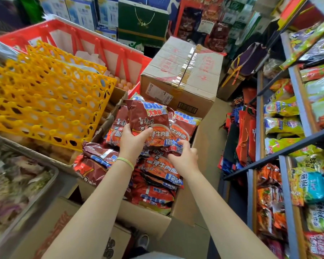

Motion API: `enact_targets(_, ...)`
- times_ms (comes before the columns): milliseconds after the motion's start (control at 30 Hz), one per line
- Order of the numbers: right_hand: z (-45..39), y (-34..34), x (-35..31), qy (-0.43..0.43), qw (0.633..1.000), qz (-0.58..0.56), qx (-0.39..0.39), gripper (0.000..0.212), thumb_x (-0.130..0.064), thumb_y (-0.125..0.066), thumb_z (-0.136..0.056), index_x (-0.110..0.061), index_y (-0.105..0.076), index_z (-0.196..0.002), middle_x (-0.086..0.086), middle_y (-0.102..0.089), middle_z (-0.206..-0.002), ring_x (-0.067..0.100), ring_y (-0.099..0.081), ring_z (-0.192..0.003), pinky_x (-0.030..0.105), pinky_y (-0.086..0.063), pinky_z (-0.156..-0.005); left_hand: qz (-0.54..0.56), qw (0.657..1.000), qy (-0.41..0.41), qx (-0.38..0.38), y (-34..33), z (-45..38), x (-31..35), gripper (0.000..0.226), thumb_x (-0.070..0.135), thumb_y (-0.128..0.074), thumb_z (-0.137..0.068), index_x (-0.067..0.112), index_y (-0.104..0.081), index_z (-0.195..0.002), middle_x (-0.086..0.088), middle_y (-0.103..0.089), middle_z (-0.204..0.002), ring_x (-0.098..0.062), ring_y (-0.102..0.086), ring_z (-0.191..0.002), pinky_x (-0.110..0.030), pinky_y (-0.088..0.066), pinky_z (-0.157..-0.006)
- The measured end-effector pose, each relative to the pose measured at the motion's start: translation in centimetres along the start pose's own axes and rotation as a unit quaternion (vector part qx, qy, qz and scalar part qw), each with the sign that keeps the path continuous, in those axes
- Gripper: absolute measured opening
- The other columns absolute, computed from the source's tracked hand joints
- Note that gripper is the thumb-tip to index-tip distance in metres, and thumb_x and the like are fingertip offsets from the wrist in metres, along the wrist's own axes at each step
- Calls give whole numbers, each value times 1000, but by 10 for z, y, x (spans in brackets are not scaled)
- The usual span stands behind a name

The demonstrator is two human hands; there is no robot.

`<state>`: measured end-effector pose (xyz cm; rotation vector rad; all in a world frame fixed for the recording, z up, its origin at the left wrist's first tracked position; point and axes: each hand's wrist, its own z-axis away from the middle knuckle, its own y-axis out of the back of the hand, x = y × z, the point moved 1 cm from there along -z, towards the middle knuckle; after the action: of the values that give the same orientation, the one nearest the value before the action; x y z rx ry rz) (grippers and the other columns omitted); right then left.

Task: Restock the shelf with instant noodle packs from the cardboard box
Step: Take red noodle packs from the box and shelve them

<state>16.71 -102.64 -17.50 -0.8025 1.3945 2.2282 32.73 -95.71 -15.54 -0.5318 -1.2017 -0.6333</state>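
Note:
An open cardboard box [146,215] in the middle holds several dark red instant noodle packs [157,184]. My left hand [133,141] grips one pack [148,116] by its lower edge and holds it upright above the others. My right hand [185,156] reaches into the box, its fingers curled on the edge of another pack [173,146] lying on the pile. The shelf [292,161] stands at the right, its tiers filled with bagged goods in yellow, green and orange.
A sealed, taped cardboard box [181,75] sits just behind the open one. Yellow egg trays [45,94] and a red crate [105,47] stand at the left. A metal tray [32,200] is at the lower left. Red bags [245,135] lean against the shelf's base.

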Motion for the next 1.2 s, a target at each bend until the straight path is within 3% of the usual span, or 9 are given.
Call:
enact_targets(133, -3, 6, -5, 74, 991, 7, 112, 30, -13, -54, -92, -18, -57, -122, 2, -46, -125, 19, -39, -123, 38, -43, -102, 49, 996, -46, 51, 21, 6, 14, 58, 43, -79, -79, 29, -55, -130, 11, -65, -123, -7, -62, -113, -31, -52, -95)
enact_targets(267, -11, -2, -30, 78, 995, -37, 41, 28, -10, -49, -95, -18, -65, -116, -3, -64, -108, 3, -57, -86, 18, -45, -69, 80, 994, -61, 45, 52, -9, 29, 39, 31, -78, -82, 28, -62, -118, 6, -72, -113, -12, -69, -104, -34, -56, -89)
enact_targets(433, -13, -32, -60, 32, 991, -92, -93, 27, -24, -57, -95, -12, -62, -119, 10, -69, -110, 20, -63, -83, 29, -48, -69, 59, 998, 3, 19, 62, -22, 22, 40, 32, -78, -81, 26, -62, -118, 2, -73, -110, -20, -70, -102, -42, -58, -88)
enact_targets(567, -22, -46, -67, -31, 966, -212, -141, 16, -23, -69, -87, -19, -67, -103, 9, -74, -107, 28, -69, -97, 49, -56, -92, 72, 997, 18, 2, 65, -27, 18, 35, 31, -79, -81, 28, -62, -111, 0, -74, -108, -20, -72, -98, -46, -58, -87)
enact_targets(733, -23, -34, -54, -42, 923, -335, -185, 40, -29, -82, -80, -20, -68, -116, 0, -77, -105, 21, -72, -98, 38, -56, -84, 178, 982, 47, -36, 63, -26, 19, 40, 23, -72, -87, 17, -59, -125, -8, -73, -113, -28, -71, -103, -43, -58, -84)
enact_targets(867, -25, -2, -40, -29, 919, -375, -122, 57, -30, -85, -77, -20, -58, -126, 6, -75, -110, 27, -73, -100, 48, -58, -88, 223, 965, 44, -135, 46, -25, 25, 45, 24, -63, -93, 10, -55, -135, -17, -65, -127, -34, -64, -115, -44, -55, -90)
enact_targets(1000, -26, 61, -16, -4, 926, -373, 51, 59, -33, -89, -71, -17, -63, -122, 4, -76, -104, 23, -75, -90, 45, -61, -79, 223, 968, 5, -115, 14, -14, 38, 43, 8, -64, -91, 8, -55, -133, -15, -69, -120, -29, -69, -104, -37, -59, -82)
enact_targets(1100, -15, 118, 5, 15, 896, -419, 149, 56, -32, -87, -73, -20, -63, -122, 4, -75, -111, 23, -74, -95, 42, -60, -81, 191, 978, -30, -80, -7, -8, 40, 47, 3, -68, -88, 17, -53, -131, -7, -72, -116, -24, -70, -104, -38, -57, -85)
enact_targets(1200, 13, 168, 17, 48, 856, -494, 144, 51, -24, -79, -78, -15, -61, -126, 8, -75, -112, 24, -74, -94, 41, -61, -78, 152, 982, -45, -105, -31, 2, 47, 49, 6, -72, -86, 20, -53, -128, -6, -73, -113, -26, -71, -103, -35, -58, -77)
